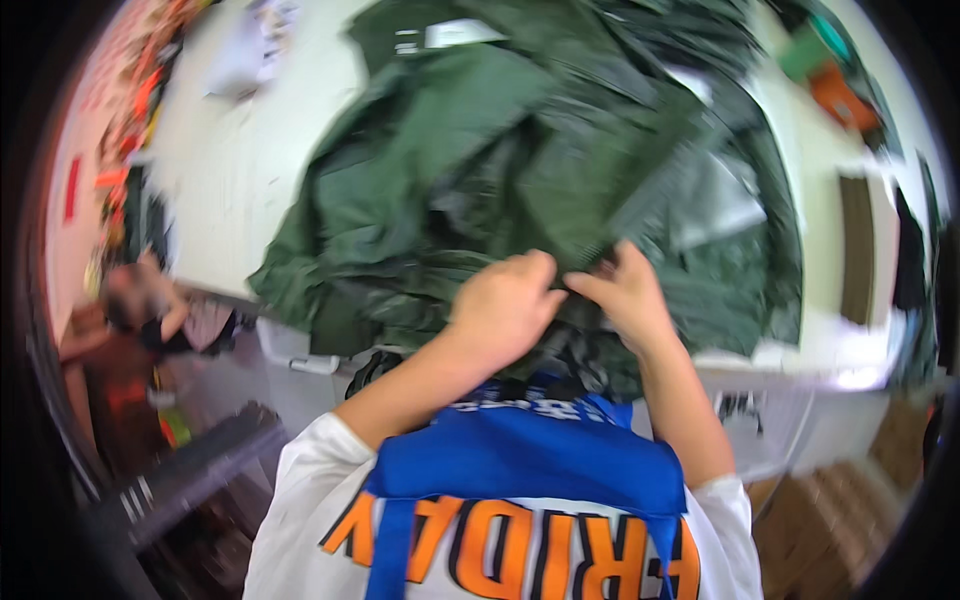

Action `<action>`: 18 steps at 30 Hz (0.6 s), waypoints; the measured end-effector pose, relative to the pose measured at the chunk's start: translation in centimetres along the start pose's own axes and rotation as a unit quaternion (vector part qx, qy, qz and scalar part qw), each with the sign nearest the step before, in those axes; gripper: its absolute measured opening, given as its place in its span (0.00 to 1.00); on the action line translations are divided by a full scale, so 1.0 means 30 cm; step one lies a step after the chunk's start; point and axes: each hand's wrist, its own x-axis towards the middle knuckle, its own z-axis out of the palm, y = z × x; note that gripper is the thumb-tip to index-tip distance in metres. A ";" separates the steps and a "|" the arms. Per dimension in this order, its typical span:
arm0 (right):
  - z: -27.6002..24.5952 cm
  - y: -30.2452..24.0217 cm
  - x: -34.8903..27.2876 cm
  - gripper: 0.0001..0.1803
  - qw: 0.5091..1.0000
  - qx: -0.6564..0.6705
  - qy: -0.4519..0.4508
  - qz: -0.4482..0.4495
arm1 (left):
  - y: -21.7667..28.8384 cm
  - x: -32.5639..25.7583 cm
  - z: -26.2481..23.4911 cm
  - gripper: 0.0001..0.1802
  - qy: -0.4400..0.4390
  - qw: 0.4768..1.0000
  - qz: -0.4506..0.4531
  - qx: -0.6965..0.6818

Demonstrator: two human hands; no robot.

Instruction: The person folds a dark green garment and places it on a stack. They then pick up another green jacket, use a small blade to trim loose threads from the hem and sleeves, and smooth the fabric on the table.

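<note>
A heap of dark green coated fabric (440,130), seemingly a jacket or raincoat, is spread over the white table (235,190) in front of me. My left hand (507,300) is closed on the green garment near the table's front edge, fingers pinched together. Close by on its right, my right hand (632,298) pinches the same garment between thumb and fingers, by a small dark part that blurs. A greyish, shiny, see-through sheet (718,205) lies on the fabric beyond my right hand. Across the top of the heap sits a white label (462,33).
More dark green fabric (690,30) is piled at the far right. A green and orange object (830,75) and a brown board (857,250) lie on the right side. At far left a person (145,305) is near the table. Pale drawers (745,425) stand below the table edge.
</note>
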 end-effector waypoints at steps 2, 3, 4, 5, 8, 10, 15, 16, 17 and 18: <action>0.029 -0.011 -0.017 0.22 0.995 0.099 0.021 -0.001 | -0.016 0.008 0.008 0.10 0.016 0.999 0.036 0.016; 0.017 -0.020 -0.028 0.21 0.996 0.069 0.052 0.036 | -0.017 0.007 0.024 0.08 0.003 0.999 0.047 0.019; 0.004 -0.032 -0.041 0.20 0.993 0.042 0.076 0.075 | -0.015 0.009 0.032 0.07 0.036 0.998 0.050 0.021; 0.008 -0.035 -0.046 0.18 0.992 0.039 0.088 0.075 | -0.005 -0.004 0.016 0.07 0.064 0.996 0.056 0.028; 0.046 -0.029 -0.053 0.14 0.993 0.041 0.093 0.060 | -0.034 -0.029 0.033 0.07 0.070 0.997 0.044 -0.011; 0.109 -0.061 -0.053 0.12 0.992 0.031 0.107 0.067 | -0.058 -0.048 0.017 0.07 0.087 0.994 0.064 -0.013; 0.086 -0.011 -0.049 0.12 0.995 0.000 0.085 0.057 | -0.050 -0.086 0.049 0.07 0.118 0.989 0.089 -0.006; 0.089 -0.012 -0.047 0.12 0.995 0.006 0.084 0.050 | -0.052 -0.088 0.045 0.07 0.118 0.989 0.091 -0.005; 0.088 -0.014 -0.046 0.12 0.995 0.012 0.083 0.045 | -0.051 -0.087 0.039 0.07 0.134 0.987 0.089 -0.011; 0.088 -0.024 -0.049 0.12 0.996 0.004 0.075 0.053 | -0.049 -0.084 0.026 0.07 0.149 0.985 0.087 -0.018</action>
